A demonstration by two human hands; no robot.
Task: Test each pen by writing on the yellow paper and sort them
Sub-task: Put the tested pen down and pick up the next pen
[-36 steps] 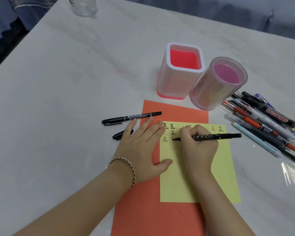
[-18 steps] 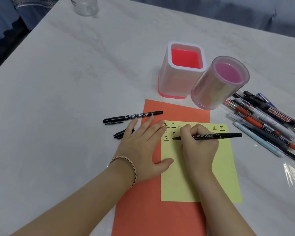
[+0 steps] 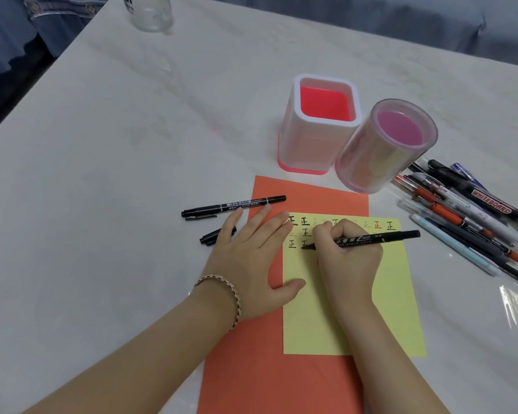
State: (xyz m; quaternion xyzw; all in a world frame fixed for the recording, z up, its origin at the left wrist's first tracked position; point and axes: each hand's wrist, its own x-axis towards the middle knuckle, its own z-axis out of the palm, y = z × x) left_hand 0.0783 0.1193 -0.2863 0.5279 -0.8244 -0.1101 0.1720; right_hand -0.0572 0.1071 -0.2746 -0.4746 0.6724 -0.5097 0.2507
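Head view: right hand (image 3: pixel 349 258) grips a black pen (image 3: pixel 371 238), tip on the yellow paper (image 3: pixel 371 294) at frame centre; left hand (image 3: pixel 251 261) lies flat, fingers straight, pressing its left edge

Legible: "WHITEBOARD" on black marker (image 3: pixel 491 202), right edge of table (image 3: pixel 132 174). On yellow paper (image 3: pixel 371 294): character 正 repeated in rows along its top edge, some black, some faint, one orange. Print on black pen (image 3: pixel 380 236): illegible.

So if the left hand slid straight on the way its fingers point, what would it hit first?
Probably the black marker lying crosswise just past the fingertips of the left hand; the forefinger looks nearly against it, though the gap is hard to judge.
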